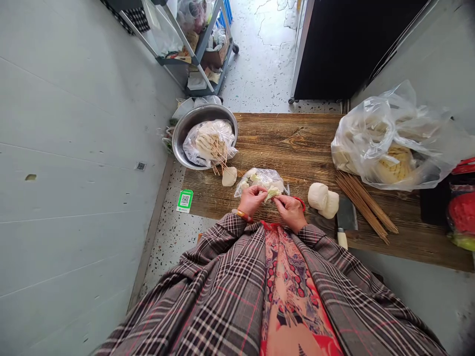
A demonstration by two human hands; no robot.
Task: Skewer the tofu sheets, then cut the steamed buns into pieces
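Between my two hands is a small pale yellow-green piece of food (272, 192), perhaps a vegetable floret. My left hand (252, 199) pinches its left side, and my right hand (291, 211) has fingers closed at its right edge. Just behind them lies a clear plastic bag (265, 176) with whitish pieces inside. Red-handled scissors (300, 202) lie partly hidden beside my right hand. To the left of the bag a flat white slice (229, 176) rests on the wooden table (267, 133), touching the tips of thin skewers (218, 152).
A metal bowl (177, 143) holds bagged white slices at the left. Rightward are white round blocks (318, 196), a cleaver (346, 215), wooden sticks (365, 205) and a large plastic bag (393, 143). A green code card (185, 200) sits at the table's left edge.
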